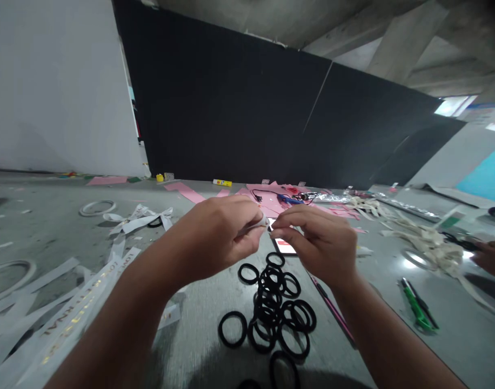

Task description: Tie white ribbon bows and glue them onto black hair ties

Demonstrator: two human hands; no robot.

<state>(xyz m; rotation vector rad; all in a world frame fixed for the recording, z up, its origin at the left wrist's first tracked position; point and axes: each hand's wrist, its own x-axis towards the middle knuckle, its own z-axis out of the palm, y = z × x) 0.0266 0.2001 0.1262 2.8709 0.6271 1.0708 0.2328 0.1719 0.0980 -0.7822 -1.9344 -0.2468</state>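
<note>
My left hand [219,232] is closed in a pinch on a small white piece [264,220] that looks like ribbon; most of it is hidden by the fingers. Close beside it, at the same height, my right hand [322,243] has thumb and fingers pressed together, and what they hold, if anything, cannot be made out. Both hands are raised over a grey table. Below and between them lies a loose pile of black elastic hair ties [267,302]. Behind the right fingers a phone [286,248] with a lit screen is partly covered.
White ribbons with gold lettering [85,310] spread at left. A green utility knife [418,308] and a thin pink stick [332,308] lie at right. Pink paper [191,192] and a yellow tube [222,183] are at the back. Another person's hand [490,256] shows at the right edge.
</note>
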